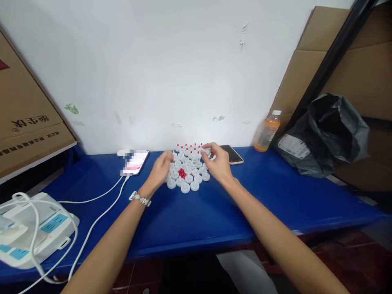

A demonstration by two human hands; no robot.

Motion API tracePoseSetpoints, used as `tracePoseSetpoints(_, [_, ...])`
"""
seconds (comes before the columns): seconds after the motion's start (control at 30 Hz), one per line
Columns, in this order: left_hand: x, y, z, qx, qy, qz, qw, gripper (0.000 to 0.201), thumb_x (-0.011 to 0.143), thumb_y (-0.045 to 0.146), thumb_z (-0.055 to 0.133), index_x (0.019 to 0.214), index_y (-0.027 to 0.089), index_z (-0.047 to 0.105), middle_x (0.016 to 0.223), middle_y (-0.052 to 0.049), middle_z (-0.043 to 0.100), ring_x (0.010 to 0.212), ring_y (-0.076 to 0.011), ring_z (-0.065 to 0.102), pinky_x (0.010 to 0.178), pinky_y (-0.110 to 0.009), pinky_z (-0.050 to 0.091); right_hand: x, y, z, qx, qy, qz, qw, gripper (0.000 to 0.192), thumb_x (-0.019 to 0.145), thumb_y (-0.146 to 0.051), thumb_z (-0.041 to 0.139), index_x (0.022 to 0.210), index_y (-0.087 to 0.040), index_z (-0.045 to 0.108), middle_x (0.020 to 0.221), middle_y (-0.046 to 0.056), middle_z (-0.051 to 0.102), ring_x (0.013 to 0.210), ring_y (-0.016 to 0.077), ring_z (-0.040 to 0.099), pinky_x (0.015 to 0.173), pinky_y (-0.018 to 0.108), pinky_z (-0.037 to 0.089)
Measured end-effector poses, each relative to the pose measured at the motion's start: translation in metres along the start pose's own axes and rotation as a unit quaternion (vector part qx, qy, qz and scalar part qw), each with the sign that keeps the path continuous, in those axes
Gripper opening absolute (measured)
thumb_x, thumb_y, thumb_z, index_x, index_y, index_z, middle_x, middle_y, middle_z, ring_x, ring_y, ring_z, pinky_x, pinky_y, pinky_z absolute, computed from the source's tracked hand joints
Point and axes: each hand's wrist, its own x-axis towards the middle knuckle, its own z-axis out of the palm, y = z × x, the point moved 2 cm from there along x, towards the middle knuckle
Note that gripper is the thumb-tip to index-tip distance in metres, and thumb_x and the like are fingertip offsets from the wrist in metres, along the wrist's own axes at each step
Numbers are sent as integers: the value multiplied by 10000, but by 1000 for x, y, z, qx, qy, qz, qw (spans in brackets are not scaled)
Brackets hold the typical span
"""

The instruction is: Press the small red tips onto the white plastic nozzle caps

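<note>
Several small white plastic caps (185,188) lie clustered on a blue table (199,212). Those at the back of the cluster carry red tips (186,146), and a small red piece (181,173) sits in the middle. My left hand (161,171), with a metal watch on its wrist, rests against the cluster's left side, fingers curled over the caps. My right hand (216,161) is at the cluster's right rear and pinches a white cap (206,151) between thumb and fingers.
A phone (136,162) on a white cable lies left of the caps, a dark phone (232,154) to the right. An orange drink bottle (267,131) and a black bag (327,134) stand at the right. A white power strip (33,228) and cardboard boxes (27,118) occupy the left.
</note>
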Motion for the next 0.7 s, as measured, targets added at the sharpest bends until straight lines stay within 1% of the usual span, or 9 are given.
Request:
tracePoseSetpoints(0.03, [-2, -1, 1, 54, -44, 26, 997, 408, 1001, 520, 358, 820, 205, 546, 840, -34, 577, 815, -184, 492, 809, -331, 412, -1, 2, 0, 10, -16, 26, 999, 146, 877, -262, 560, 979, -204, 648, 935, 39, 695, 722, 172, 578, 743, 319, 476])
tracePoseSetpoints(0.1, [-7, -3, 3, 135, -96, 60, 984, 375, 992, 492, 403, 920, 211, 641, 945, -52, 601, 907, -209, 500, 907, -372, 402, -6, 2, -1, 26, -49, 42, 998, 146, 858, -286, 584, 955, -202, 655, 992, 50, 691, 759, 173, 586, 743, 318, 479])
tracePoseSetpoints(0.17, [-11, -3, 5, 171, -114, 62, 977, 365, 992, 473, 415, 1033, 234, 688, 1004, -61, 597, 961, -226, 501, 946, -397, 399, -11, 0, -2, 15, -54, 23, 998, 131, 828, -289, 613, 906, -199, 668, 1037, 71, 652, 849, 188, 590, 769, 320, 478])
tracePoseSetpoints(0.2, [-12, -4, 6, 176, -118, 57, 976, 362, 992, 462, 418, 1082, 244, 694, 1016, -64, 596, 979, -232, 503, 951, -402, 401, -14, 0, -4, 3, -52, 14, 999, 120, 817, -289, 624, 879, -198, 672, 1000, 71, 630, 858, 191, 583, 766, 317, 474])
tracePoseSetpoints(0.27, [-14, -4, 7, 173, -123, 47, 976, 350, 990, 436, 430, 1131, 250, 691, 1017, -62, 603, 988, -234, 509, 946, -400, 406, -20, 0, -8, -13, -71, 10, 997, 97, 811, -278, 620, 835, -196, 667, 835, 35, 578, 760, 171, 557, 709, 297, 454])
tracePoseSetpoints(0.37, [-15, -1, 8, 162, -125, 48, 978, 326, 991, 404, 433, 1043, 230, 703, 1027, -54, 630, 976, -224, 522, 935, -385, 404, -33, 2, -12, -6, -168, 27, 985, 51, 805, -227, 587, 783, -195, 621, 637, -33, 502, 581, 124, 483, 595, 258, 395])
tracePoseSetpoints(0.47, [-17, 4, 11, 163, -120, 48, 978, 317, 985, 388, 440, 926, 216, 699, 1018, -54, 640, 966, -222, 526, 925, -378, 403, -44, -1, -15, -44, -242, 28, 969, 29, 770, -178, 583, 757, -196, 602, 612, -43, 543, 553, 111, 492, 569, 247, 358])
tracePoseSetpoints(0.57, [-19, 7, 15, 160, -121, 49, 978, 288, 971, 377, 470, 904, 216, 700, 995, -53, 643, 966, -223, 527, 933, -382, 397, -51, -4, -17, -92, -254, 11, 963, 36, 754, -181, 609, 780, -199, 624, 640, -33, 606, 606, 125, 539, 609, 254, 363])
tracePoseSetpoints(0.7, [-18, 7, 16, 160, -132, 62, 976, 283, 965, 386, 484, 930, 222, 712, 990, -54, 644, 959, -224, 530, 932, -391, 396, -46, 0, -19, -69, -229, 18, 971, 108, 795, -246, 635, 892, -202, 650, 657, -34, 639, 633, 134, 563, 654, 260, 390])
